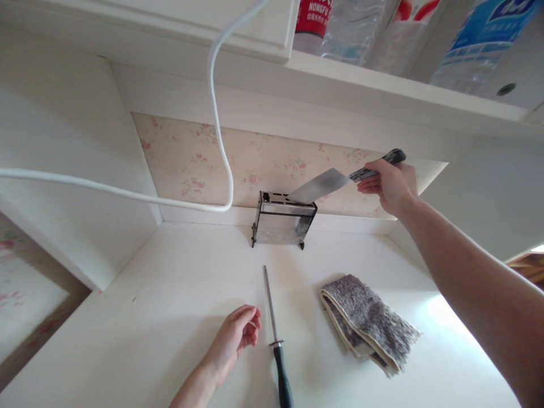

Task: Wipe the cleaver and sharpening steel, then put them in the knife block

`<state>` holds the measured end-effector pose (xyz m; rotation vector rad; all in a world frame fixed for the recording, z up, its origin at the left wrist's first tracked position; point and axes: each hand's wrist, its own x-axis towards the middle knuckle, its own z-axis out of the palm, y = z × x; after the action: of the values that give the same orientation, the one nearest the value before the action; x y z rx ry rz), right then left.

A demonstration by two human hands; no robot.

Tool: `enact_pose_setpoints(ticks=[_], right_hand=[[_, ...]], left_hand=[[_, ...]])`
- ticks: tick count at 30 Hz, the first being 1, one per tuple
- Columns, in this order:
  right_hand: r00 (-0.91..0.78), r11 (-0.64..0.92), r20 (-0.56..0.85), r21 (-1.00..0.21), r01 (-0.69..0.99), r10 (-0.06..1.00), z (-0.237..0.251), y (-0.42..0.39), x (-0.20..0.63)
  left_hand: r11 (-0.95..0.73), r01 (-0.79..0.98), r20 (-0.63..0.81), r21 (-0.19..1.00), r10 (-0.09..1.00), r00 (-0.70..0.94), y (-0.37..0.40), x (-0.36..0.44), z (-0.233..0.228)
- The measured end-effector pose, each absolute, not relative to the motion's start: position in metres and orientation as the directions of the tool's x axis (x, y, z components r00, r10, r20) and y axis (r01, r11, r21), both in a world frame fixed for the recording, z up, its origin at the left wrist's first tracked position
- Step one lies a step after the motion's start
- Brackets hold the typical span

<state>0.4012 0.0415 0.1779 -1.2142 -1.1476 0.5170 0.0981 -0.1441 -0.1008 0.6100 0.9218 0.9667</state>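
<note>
Right hand (393,184) grip is clamped on the broad steel cleaver's (325,184) dark handle, blade tip angled into the clear slotted knife block (283,221); left hand (238,334) rests loosely curled, holding nothing, beside the black-handled honing steel (274,323) on the white desk (170,294)

One knife (325,184), one knife rack (283,218), one sharpening steel (274,328), one folded cloth (368,323), three bottles (352,25).

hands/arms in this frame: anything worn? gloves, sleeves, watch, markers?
Both are bare. The left hand shows no glove or ring, and its forearm is uncovered to the frame's bottom edge. The right hand is likewise ungloved, and its long forearm runs bare to the lower right corner: no sleeve, watch, strap, tag or cable on either. Fingernails look plain, though they are too small to tell detail.
</note>
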Motion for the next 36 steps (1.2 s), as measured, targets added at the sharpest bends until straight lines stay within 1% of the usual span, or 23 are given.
enact_pose_setpoints(ticks=[4, 13, 16, 21, 25, 28, 31, 33, 35, 36], right_hand=[[0.43, 0.3, 0.399, -0.912, 0.281, 0.81, 0.179, 0.047, 0.408], [0.409, 0.219, 0.39, -0.888, 0.405, 0.825, 0.177, 0.08, 0.391], [0.4, 0.186, 0.366, -0.888, 0.421, 0.841, 0.162, 0.089, 0.377], [0.308, 0.113, 0.302, -0.853, 0.509, 0.902, 0.123, 0.098, 0.353], [0.28, 0.098, 0.268, -0.86, 0.501, 0.922, 0.095, 0.101, 0.342], [0.268, 0.093, 0.253, -0.865, 0.493, 0.93, 0.085, 0.102, 0.34], [0.257, 0.108, 0.261, -0.866, 0.488, 0.931, 0.083, 0.101, 0.34], [0.244, 0.123, 0.269, -0.866, 0.485, 0.932, 0.083, 0.097, 0.34], [0.234, 0.144, 0.279, -0.871, 0.469, 0.931, 0.08, 0.088, 0.341], [0.228, 0.155, 0.283, -0.878, 0.453, 0.932, 0.076, 0.081, 0.343]], left_hand=[[0.443, -0.42, -0.36, 0.792, 0.895, 0.264, -0.143, 0.099, -0.105], [0.437, -0.427, -0.351, 0.792, 0.898, 0.266, -0.143, 0.098, -0.106], [0.447, -0.439, -0.359, 0.779, 0.893, 0.272, -0.143, 0.097, -0.101], [0.452, -0.446, -0.369, 0.773, 0.891, 0.264, -0.142, 0.098, -0.097], [0.452, -0.456, -0.37, 0.767, 0.892, 0.26, -0.142, 0.098, -0.096], [0.46, -0.443, -0.378, 0.769, 0.887, 0.265, -0.141, 0.099, -0.096], [0.444, -0.398, -0.354, 0.803, 0.892, 0.281, -0.141, 0.099, -0.097], [0.416, -0.336, -0.325, 0.845, 0.898, 0.296, -0.142, 0.099, -0.097], [0.345, -0.203, -0.282, 0.917, 0.916, 0.284, -0.145, 0.098, -0.094], [0.272, -0.102, -0.238, 0.957, 0.935, 0.262, -0.148, 0.099, -0.092]])
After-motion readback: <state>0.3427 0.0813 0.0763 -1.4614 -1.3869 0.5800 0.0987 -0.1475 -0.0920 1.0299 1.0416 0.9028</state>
